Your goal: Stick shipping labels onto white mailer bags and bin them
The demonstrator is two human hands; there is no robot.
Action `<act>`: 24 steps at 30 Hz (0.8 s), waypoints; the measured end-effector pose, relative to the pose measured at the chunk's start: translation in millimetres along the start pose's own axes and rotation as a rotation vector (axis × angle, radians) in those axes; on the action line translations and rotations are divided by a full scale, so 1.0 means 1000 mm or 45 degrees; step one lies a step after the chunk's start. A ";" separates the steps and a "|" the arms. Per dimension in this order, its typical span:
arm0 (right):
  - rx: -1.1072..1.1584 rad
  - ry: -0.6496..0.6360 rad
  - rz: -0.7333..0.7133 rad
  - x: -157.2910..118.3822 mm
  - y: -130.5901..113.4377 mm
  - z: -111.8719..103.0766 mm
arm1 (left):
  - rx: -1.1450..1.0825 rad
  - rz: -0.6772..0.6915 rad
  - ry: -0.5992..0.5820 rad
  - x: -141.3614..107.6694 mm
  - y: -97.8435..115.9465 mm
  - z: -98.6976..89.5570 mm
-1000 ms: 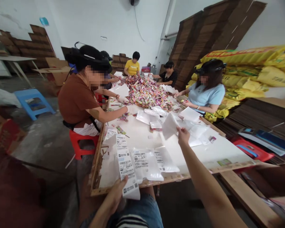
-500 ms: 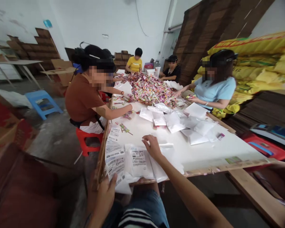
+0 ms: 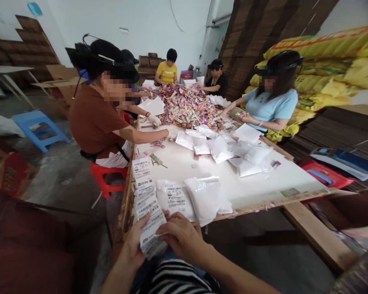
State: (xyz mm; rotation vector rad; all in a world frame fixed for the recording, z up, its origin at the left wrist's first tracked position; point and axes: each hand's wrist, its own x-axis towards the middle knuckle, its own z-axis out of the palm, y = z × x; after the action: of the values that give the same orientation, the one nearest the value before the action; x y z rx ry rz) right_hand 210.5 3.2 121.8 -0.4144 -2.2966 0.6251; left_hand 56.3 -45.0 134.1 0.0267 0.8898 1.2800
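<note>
A strip of printed barcode labels [image 3: 150,222] runs from the table's left edge down toward my lap. My left hand [image 3: 135,241] is closed around its lower end, thumb on top. From the other side my right hand [image 3: 182,234] pinches the edge of the same strip. Just beyond my hands lies a white packet with a label stuck on it [image 3: 174,200]. To its right sits a plain white packet [image 3: 204,198], partly over another one. The upper part of the label strip [image 3: 142,173] rests flat on the table.
Several filled white packets [image 3: 222,149] lie mid-table before a heap of small colourful sachets [image 3: 190,106]. Co-workers sit around the table [image 3: 254,196]; one in a brown shirt [image 3: 92,122] is close on the left. A red stool [image 3: 108,177] and a blue stool [image 3: 41,128] stand there.
My right hand has come back from above the packets to the label strip in my left hand. The lower end of the strip is now raised between both hands. The view has shifted slightly.
</note>
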 end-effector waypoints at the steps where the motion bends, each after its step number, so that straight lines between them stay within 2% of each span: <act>1: -0.010 0.014 0.035 -0.001 -0.004 -0.002 | -0.036 -0.001 0.063 0.003 0.000 0.000; 3: 0.023 0.023 0.086 -0.002 -0.012 -0.017 | -0.089 0.089 0.208 0.010 -0.002 -0.004; 5: 0.163 0.051 0.144 0.002 -0.015 -0.050 | -0.090 0.278 0.334 0.018 -0.001 -0.014; 7: 0.297 0.302 0.237 0.007 -0.004 -0.092 | -0.080 0.471 0.456 0.025 0.002 -0.026; 9: 0.274 0.701 0.354 0.010 0.024 -0.128 | -0.052 0.606 0.563 0.029 0.007 -0.037; 10: 0.191 0.830 0.419 0.010 0.043 -0.139 | -0.036 0.630 0.595 0.030 0.008 -0.040; 11: 0.065 0.856 0.494 0.008 0.063 -0.145 | -0.020 0.628 0.598 0.030 0.009 -0.041; 12: -0.090 0.772 0.585 0.005 0.084 -0.144 | 0.000 0.619 0.580 0.029 0.009 -0.040; 14: -0.389 0.536 0.721 -0.006 0.119 -0.130 | 0.057 0.598 0.530 0.025 0.006 -0.037; 16: -0.620 0.423 0.728 -0.022 0.139 -0.106 | 0.139 0.583 0.519 0.021 0.000 -0.033; 18: -0.743 0.321 0.620 -0.040 0.144 -0.085 | 0.214 0.588 0.575 0.020 -0.006 -0.031; 20: -0.820 0.107 0.499 -0.054 0.141 -0.073 | 0.279 0.594 0.618 0.023 -0.012 -0.032; 22: -0.823 -0.064 0.460 -0.059 0.138 -0.072 | 0.362 0.566 0.654 0.027 -0.016 -0.034; 24: -0.803 -0.095 0.506 -0.053 0.140 -0.078 | 0.459 0.522 0.657 0.033 -0.020 -0.036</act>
State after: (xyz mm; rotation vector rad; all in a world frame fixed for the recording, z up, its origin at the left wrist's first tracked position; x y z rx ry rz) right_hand 318.5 120.2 65.9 -1.1789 -2.4677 0.0730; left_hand 52.3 -40.6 82.0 0.1769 1.6164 1.5171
